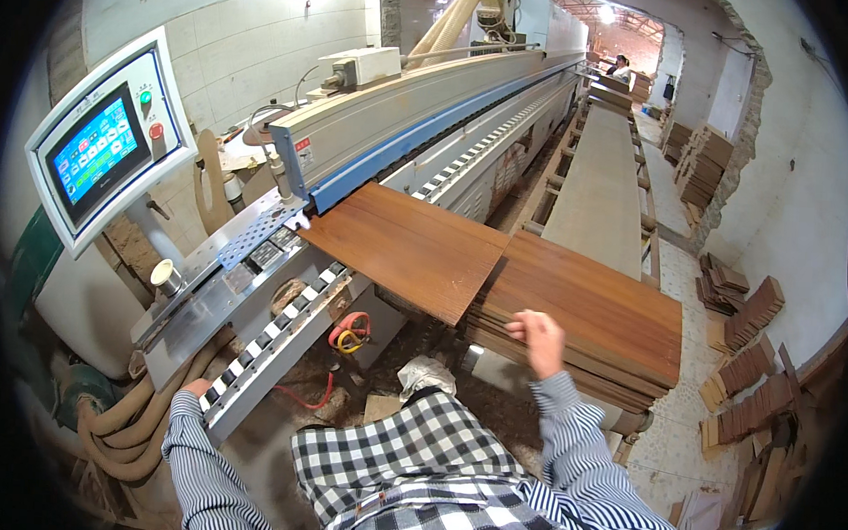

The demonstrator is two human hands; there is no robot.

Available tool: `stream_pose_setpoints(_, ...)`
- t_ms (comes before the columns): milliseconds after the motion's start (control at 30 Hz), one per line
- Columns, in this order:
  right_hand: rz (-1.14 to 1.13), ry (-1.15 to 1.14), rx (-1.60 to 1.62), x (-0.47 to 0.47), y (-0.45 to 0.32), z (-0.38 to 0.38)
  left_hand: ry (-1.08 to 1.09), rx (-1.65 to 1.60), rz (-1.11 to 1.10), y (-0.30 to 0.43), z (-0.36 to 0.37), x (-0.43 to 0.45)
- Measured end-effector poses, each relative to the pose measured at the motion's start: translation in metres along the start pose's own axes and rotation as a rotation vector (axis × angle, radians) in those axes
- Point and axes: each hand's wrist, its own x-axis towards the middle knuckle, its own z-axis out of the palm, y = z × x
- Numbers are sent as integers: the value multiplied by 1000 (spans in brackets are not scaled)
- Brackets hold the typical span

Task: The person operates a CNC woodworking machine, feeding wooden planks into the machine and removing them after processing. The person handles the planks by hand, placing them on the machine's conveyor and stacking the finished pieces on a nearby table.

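Observation:
A brown wood-grain panel (410, 247) lies flat with its far left edge under the blue-edged beam of an edge banding machine (415, 117). Its near right corner overlaps a stack of similar panels (591, 299). My right hand (539, 339) hovers by the near side of that stack, fingers curled in and nothing visible in them. At the near end of the roller rail (274, 333), my left hand (197, 387) touches the rail; its fingers are mostly hidden.
A control panel with a lit touchscreen (99, 152) stands at left, above coiled ducting (120, 436). An open tin (166, 275) sits beside the metal infeed table (212, 328). Rightward, a roller conveyor carries a long board (595, 180). Small board stacks (751, 315) line the wall. People (620, 68) are far back.

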Motion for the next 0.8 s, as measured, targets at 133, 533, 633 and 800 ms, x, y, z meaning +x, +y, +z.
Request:
stream_pose_setpoints(133, -424, 548, -1182, -28, -36, -129, -28, -46, 86, 16, -8, 20)
stream_pose_setpoints(533, 426, 664, -1612, -13, -38, -286, -25, -110, -19, 56, -28, -32)
stream_pose_setpoints(633, 365, 686, -1531, -18, -28, -323, -49, -164, -109, 74, -32, -36)
stream_pose_setpoints(800, 192, 772, -1030, -79, 6, -378, -15, -93, -65, 65, -26, -24)
